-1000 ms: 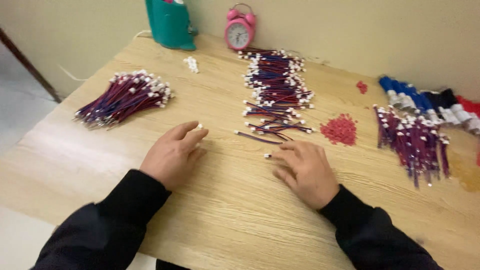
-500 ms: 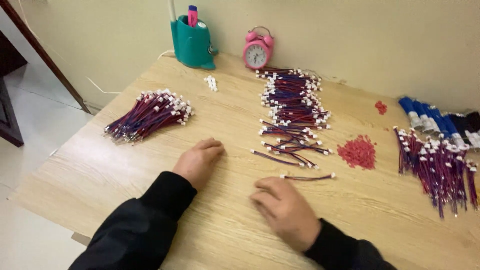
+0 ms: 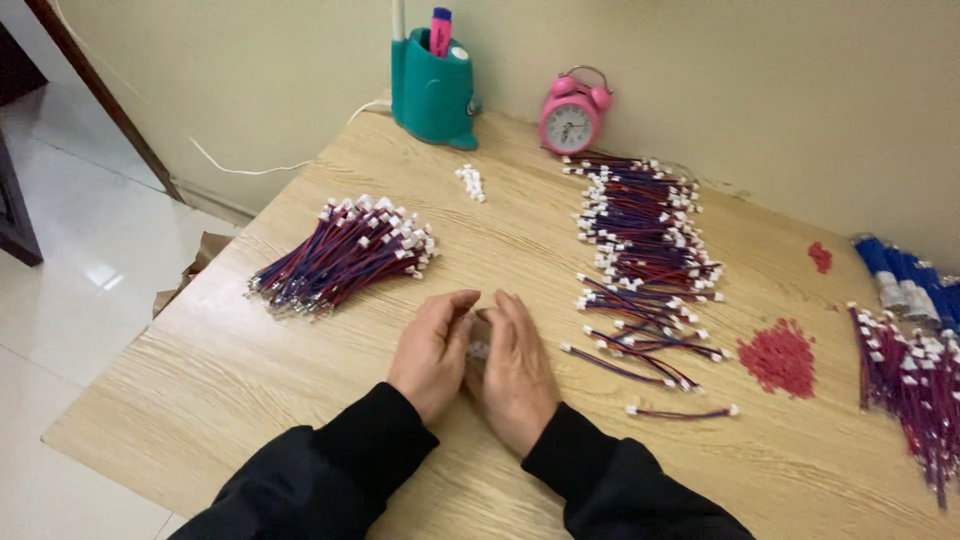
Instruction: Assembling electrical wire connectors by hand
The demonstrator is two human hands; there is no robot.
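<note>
My left hand and my right hand lie side by side on the wooden table, fingers straight and nearly touching. A small pale thing shows in the gap between them; I cannot tell what it is or whether either hand grips it. A bundle of red-and-blue wires with white plugs lies just beyond my left hand. Loose wires of the same kind are spread to the right of my right hand, below a long stacked row of them. One single wire lies apart, nearest my right wrist.
A heap of small red pieces and another wire bundle sit at the right, with blue tubes behind. At the wall stand a teal pen holder and a pink alarm clock. A few white plugs lie near them. Left of the table edge is floor.
Both hands have drawn together from spread positions to meet at the table's middle. The view has tilted up and left, and the single wire now lies apart at the right.
</note>
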